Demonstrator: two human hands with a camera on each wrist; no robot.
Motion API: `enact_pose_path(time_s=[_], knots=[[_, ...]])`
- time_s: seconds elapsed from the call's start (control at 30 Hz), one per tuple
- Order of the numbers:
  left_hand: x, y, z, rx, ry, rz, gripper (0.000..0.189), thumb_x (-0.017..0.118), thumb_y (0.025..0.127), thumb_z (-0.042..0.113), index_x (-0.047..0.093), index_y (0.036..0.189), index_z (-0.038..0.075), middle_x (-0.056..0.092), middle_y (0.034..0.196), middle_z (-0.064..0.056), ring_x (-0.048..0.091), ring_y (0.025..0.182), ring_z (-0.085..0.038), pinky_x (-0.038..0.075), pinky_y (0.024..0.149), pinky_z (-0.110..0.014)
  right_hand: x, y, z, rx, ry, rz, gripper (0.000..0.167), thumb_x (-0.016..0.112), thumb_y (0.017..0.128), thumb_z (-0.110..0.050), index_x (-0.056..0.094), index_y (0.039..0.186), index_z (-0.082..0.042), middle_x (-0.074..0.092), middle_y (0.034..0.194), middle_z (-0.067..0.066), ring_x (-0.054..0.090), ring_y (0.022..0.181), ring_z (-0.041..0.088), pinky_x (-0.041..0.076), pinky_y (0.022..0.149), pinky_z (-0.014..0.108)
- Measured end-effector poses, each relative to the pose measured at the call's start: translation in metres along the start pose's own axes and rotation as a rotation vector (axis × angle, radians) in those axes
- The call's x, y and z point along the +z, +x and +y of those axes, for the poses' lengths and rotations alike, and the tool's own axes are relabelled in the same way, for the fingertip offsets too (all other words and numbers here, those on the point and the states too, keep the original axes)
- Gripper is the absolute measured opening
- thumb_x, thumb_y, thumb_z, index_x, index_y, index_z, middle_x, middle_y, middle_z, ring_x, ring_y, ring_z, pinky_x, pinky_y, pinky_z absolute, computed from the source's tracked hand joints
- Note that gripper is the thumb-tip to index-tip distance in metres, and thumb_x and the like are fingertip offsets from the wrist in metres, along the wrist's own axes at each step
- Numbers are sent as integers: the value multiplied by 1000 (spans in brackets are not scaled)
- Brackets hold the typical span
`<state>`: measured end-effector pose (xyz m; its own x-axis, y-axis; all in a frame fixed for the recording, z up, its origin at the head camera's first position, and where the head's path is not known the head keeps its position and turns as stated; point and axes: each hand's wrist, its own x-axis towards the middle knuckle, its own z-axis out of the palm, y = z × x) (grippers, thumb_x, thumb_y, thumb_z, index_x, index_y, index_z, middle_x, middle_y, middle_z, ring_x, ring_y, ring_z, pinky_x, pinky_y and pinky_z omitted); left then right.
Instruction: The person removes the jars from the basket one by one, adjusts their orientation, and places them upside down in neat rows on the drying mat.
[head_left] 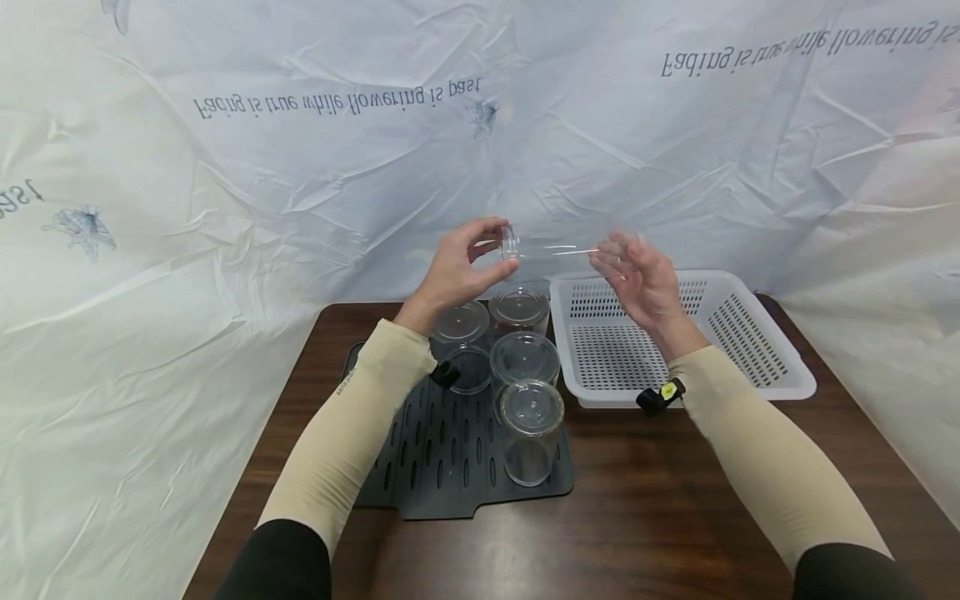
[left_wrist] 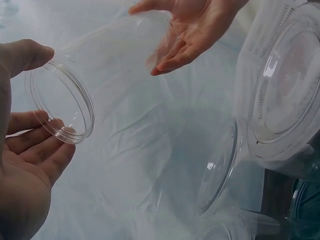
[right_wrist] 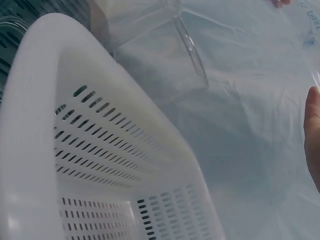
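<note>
A clear cylindrical jar (head_left: 555,248) is held sideways in the air between my two hands. My left hand (head_left: 461,262) grips its left end, thumb below and fingers above in the head view. Up close in the left wrist view, the ridged round end (left_wrist: 82,107) sits between thumb and fingertips. My right hand (head_left: 637,271) spans the other end, its thumb and fingers spread around the clear wall; it looks slightly blurred. Just a part of this hand (right_wrist: 312,135) enters the right wrist view at the right edge.
Several clear jars, including a front one (head_left: 531,433), stand on a dark slotted drying mat (head_left: 427,467) below my left hand. A white perforated basket (head_left: 795,383) lies on the brown table (head_left: 622,517) beneath my right hand. A pale printed sheet (head_left: 337,183) hangs behind.
</note>
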<state>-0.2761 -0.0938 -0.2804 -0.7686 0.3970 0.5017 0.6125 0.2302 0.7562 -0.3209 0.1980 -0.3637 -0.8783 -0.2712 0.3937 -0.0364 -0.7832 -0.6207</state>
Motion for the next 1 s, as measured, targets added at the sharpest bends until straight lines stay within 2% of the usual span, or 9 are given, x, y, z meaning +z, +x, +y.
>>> enact_pose_path(time_s=[0.2, 0.3, 0.43, 0.5, 0.6, 0.73, 0.9, 1.0], knots=[[-4, -3, 0, -5, -6, -17, 63, 71, 85, 1, 42, 140, -12, 44, 142, -28, 44, 133, -38, 35, 115, -44, 7, 4, -6, -66, -81, 9, 22, 68, 90, -4, 68, 109, 6, 69, 108, 19, 66, 103, 31, 47, 105, 43], [-8, -3, -13, -21, 23, -24, 72, 72, 86, 5, 36, 146, -7, 36, 150, -24, 35, 141, -35, 30, 118, -43, 8, 6, -10, -99, -125, -6, 23, 68, 90, -4, 66, 110, 6, 70, 107, 18, 67, 103, 31, 48, 103, 43], [-20, -6, -36, -70, 123, -38, 80, 73, 86, 16, 30, 153, 8, 28, 159, -12, 24, 148, -22, 24, 120, -35, 10, 8, -15, -115, -153, -41, 26, 67, 90, -1, 63, 114, 8, 69, 109, 20, 67, 103, 32, 47, 104, 43], [-28, -11, -43, -85, 166, -45, 81, 73, 87, 21, 29, 154, 14, 26, 160, -7, 22, 148, -17, 23, 120, -32, 13, 8, -17, -123, -173, -49, 28, 68, 89, 0, 63, 115, 8, 69, 109, 20, 68, 102, 32, 48, 103, 43], [-40, -17, -52, -88, 197, -53, 80, 72, 87, 28, 29, 154, 18, 25, 160, -3, 21, 148, -15, 23, 120, -34, 19, 8, -21, -123, -183, -53, 31, 71, 86, 0, 63, 115, 8, 69, 108, 20, 68, 101, 32, 50, 101, 43], [-53, -27, -61, -101, 218, -60, 80, 71, 88, 35, 29, 155, 18, 25, 160, -5, 20, 149, -17, 23, 120, -41, 31, 7, -25, -105, -205, -84, 36, 73, 85, 0, 62, 118, 7, 69, 110, 20, 68, 101, 32, 52, 98, 42], [-69, -40, -70, -158, 240, -54, 83, 69, 87, 43, 28, 155, 19, 23, 161, -6, 19, 149, -19, 22, 121, -44, 49, 6, -29, -101, -256, -154, 40, 74, 85, -3, 61, 122, 7, 68, 112, 20, 67, 104, 31, 52, 97, 39], [-77, -48, -78, -190, 250, -57, 83, 68, 88, 45, 26, 156, 20, 22, 161, -7, 18, 150, -21, 21, 121, -46, 59, 4, -30, -92, -286, -157, 44, 77, 83, -4, 61, 122, 7, 69, 110, 19, 67, 102, 31, 54, 94, 35]])
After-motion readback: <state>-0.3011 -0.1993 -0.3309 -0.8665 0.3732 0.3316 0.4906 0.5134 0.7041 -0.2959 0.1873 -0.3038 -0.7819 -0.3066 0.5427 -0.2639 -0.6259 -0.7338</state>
